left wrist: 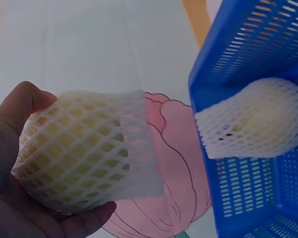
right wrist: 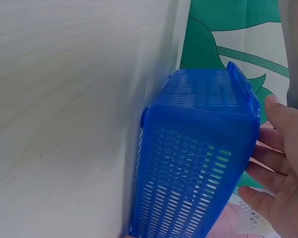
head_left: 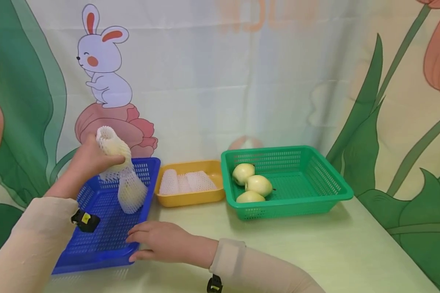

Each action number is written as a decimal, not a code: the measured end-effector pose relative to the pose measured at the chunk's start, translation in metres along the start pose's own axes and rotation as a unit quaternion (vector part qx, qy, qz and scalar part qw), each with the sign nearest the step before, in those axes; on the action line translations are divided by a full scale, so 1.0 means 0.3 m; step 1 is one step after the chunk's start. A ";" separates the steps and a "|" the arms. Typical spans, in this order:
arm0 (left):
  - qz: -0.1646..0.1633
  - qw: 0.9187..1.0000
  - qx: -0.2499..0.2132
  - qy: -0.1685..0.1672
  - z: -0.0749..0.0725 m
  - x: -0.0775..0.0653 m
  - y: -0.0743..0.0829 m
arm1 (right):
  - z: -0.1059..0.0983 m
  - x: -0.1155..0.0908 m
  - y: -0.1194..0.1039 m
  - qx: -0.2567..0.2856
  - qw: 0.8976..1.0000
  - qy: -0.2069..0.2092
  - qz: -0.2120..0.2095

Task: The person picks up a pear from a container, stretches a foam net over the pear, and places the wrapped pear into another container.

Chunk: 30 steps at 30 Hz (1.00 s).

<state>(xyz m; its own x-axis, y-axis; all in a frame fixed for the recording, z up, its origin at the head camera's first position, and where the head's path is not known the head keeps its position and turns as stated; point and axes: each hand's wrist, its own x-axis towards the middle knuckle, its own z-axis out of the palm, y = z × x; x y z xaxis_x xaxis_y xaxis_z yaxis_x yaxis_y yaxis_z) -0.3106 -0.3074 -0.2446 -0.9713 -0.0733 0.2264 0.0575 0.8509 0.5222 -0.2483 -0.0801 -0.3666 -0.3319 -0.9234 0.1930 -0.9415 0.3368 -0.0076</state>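
Backdrop (head_left: 286,89): is hanging beyond the pale counter (head_left: 293,248).
Left grip (head_left: 89,160): is clasping a foam-netted fruit (head_left: 116,147), raised near the far side of the blue basket (head_left: 106,221).
Other netted fruit (head_left: 132,194): is resting inside, toward the right wall.
Right grip (head_left: 165,242): is lying loose-fingered at the near right rim, grasping nothing.
Handling: cupping the fruit's body gently is probably preventing slips and bruises.

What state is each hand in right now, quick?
Left hand: holding a net-wrapped fruit.
Right hand: open, at the rim of the blue basket.
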 end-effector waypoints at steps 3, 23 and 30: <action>-0.008 1.000 -0.001 0.001 0.000 0.006 -0.018 | 0.007 0.002 -0.002 0.003 1.000 0.005 -0.001; -0.056 0.998 -0.011 -0.002 0.002 0.042 -0.149 | 0.047 0.020 0.009 0.006 0.997 0.071 -0.036; -0.061 0.998 -0.007 0.011 0.018 0.050 -0.195 | 0.044 0.020 -0.003 0.005 0.998 0.063 -0.025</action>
<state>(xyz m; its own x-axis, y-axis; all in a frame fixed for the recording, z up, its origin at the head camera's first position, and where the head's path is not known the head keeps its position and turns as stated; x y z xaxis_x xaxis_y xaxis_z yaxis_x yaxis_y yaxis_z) -0.3298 -0.3554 -0.2762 -0.9661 -0.1873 0.1778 -0.0578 0.8279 0.5580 -0.2504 -0.0885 -0.3785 -0.2746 -0.9087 0.3144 -0.9576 0.2881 -0.0038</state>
